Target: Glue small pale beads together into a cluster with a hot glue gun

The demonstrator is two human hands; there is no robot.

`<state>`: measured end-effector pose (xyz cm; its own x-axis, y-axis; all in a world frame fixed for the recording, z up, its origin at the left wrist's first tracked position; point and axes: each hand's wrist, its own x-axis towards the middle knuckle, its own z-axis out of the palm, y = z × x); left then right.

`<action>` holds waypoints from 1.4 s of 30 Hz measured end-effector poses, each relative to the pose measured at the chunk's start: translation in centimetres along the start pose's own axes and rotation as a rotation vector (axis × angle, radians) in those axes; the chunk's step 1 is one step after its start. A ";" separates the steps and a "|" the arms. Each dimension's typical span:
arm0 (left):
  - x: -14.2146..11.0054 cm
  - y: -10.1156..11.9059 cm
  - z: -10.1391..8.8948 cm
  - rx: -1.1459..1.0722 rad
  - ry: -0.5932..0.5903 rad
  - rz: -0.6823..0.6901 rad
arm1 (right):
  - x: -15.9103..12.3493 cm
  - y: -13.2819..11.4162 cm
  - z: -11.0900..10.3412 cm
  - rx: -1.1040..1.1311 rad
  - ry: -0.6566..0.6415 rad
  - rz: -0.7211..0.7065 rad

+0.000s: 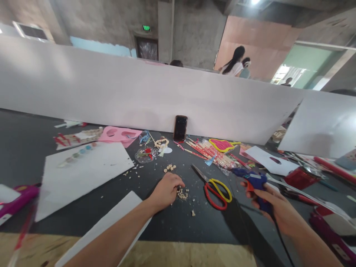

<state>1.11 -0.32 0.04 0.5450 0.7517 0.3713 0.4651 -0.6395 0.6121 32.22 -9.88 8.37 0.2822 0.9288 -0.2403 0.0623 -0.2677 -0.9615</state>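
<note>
Your left hand (166, 191) is curled into a tight pinch, low over a small pile of pale, crumbly beads (183, 194) on the black tabletop (25, 148). The fingers are closed and turned down at the pile's edge, so they seem placed to pick out single bits, though they hide whether any bit is between them. Your right hand (267, 200) is closed around the grip of a blue electric glue gun (251, 180), raised clear of the table with its nozzle pointing away from your wrist, probably to keep the tip off the paper and loose bits. Its thin black power cord (283, 241) drops from the base of the grip past the table edge. Between your hands lie open steel scissors with red and yellow loop handles (217, 194), within easy reach of either hand. A second, smaller scatter of the same pale bits (169, 168) lies farther out, beyond your left hand. Farther back, a pink foam sheet with cut-out shapes (119, 135) and a clear packet of thin red sticks (211, 154) sit out of the working area, while a black smartphone (180, 128) stands propped against the white partition board (139, 96), apparently to keep it upright and out of the way.
</note>
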 end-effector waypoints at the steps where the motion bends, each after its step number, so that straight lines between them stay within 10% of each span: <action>1: 0.0 -0.1 0.0 0.005 0.000 0.008 | 0.0 -0.4 0.6 0.043 -0.039 -0.025; 11: -0.1 0.7 -0.5 0.078 -0.095 0.041 | 1.6 0.2 5.2 0.234 -0.173 -0.084; 42: 0.1 1.6 -0.3 0.114 -0.130 -0.034 | 2.0 3.4 6.1 0.279 -0.232 -0.055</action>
<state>1.69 -1.20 1.31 0.6099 0.7508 0.2537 0.5567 -0.6337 0.5371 27.12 -7.38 3.85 0.0593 0.9819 -0.1799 -0.2014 -0.1647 -0.9656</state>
